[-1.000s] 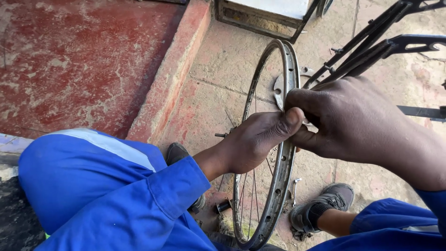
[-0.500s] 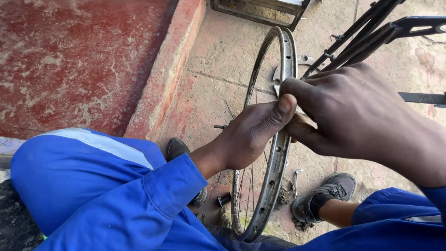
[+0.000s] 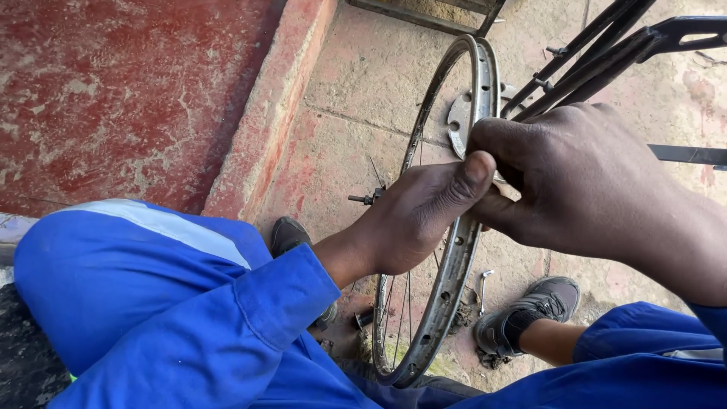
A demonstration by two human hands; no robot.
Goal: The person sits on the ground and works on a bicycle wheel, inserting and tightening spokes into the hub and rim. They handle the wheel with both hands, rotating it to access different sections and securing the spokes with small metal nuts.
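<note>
Hands meeting on a bare bicycle wheel rim (image 3: 454, 265), upright between the person's blue-clad knees.

Right hand (image 3: 583, 178) curls shut over the rim's edge; left hand (image 3: 416, 216) presses its thumb against it, pinching something small I cannot make out.

Left hand (image 3: 413, 220) reaches in from blue sleeve, thumb extended up, fingers curled. Right hand (image 3: 575, 178) above, back to camera, fingers bent inward. Thumb meets right fingers; hands touching.
</note>
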